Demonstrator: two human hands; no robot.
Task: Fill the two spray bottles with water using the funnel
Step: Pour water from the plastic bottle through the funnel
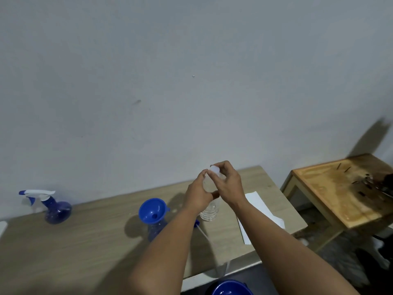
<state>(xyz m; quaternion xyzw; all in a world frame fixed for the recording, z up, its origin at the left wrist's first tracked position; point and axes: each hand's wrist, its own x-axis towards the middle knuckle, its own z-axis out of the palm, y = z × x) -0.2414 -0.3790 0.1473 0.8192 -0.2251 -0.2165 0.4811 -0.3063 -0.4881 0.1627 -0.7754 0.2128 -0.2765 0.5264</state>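
- Head view, far left of both hands: a blue spray bottle stands upright on the pale wood-grain table, its white-and-blue trigger head screwed on. Its round, bulbous body is translucent blue; how much it holds cannot be told.
- Just left of the left hand: a glossy blue plastic funnel sits tilted in the neck of a second spray bottle, whose clear-blue body is partly hidden behind the left forearm. Its contents cannot be told.
- Below the left hand, lying on the table: the second bottle's removed sprayer part, a blue cap end with a thin pale dip tube running toward the near table edge.
- Left hand: fingers curled round the upper body of a clear, ribbed plastic water bottle that stands upright on the table; it looks clear inside, the level unreadable.
- Right hand: fingertips pinching the bottle's white cap at the top.
- Right of the right hand: a flat white sheet of paper lies on the table.
- Far right, apart from the table: a worn, stained wooden stool with small dark items on it, too blurred to name.
- Near the bottom edge, beneath the forearms: the rim of a round blue container.
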